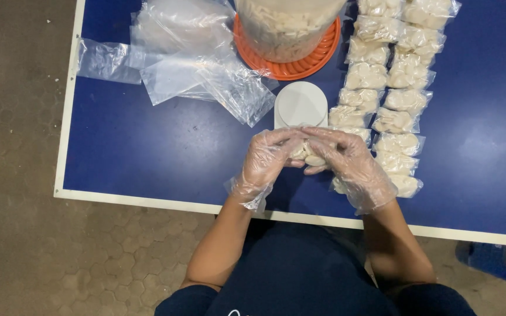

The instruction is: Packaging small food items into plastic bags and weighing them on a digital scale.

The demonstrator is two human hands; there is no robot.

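Gloved hands — left hand [267, 158] and right hand [346, 158] — closed together around a small clear bag of pale white pieces [306, 152], just near the round white lid [300, 105].

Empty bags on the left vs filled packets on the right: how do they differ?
The empty bags lie flat, see-through and overlapping in a loose pile; the filled packets bulge with pale pieces and sit in two neat columns. Both are clear plastic and lie on the blue table.

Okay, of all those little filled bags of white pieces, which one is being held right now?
The small bag gripped between the gloved left hand and right hand; the other filled bags lie in two rows on the blue table.
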